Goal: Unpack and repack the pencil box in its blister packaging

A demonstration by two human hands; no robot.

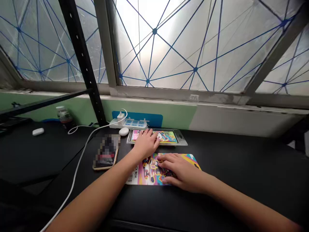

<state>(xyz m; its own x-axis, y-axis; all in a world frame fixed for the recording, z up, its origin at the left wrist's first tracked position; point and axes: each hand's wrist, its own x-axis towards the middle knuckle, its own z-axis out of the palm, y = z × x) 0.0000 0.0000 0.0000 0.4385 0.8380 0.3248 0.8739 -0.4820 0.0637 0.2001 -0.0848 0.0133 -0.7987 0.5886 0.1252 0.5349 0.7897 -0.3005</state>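
Observation:
My left hand rests with spread fingers on a clear plastic tray that holds a bright cartoon-printed pack. In front of the tray, a colourful printed card lies flat on the black table, with part of the word "BOX" at its left end. My right hand lies on this card, palm down, fingers stretched toward the left. Both hands cover part of the prints beneath them. Neither hand is gripping anything.
Left of the card lies a phone, its screen blurred. A white cable runs from the power strip across the table. A round white object, a white case, a bottle and a black metal post stand around.

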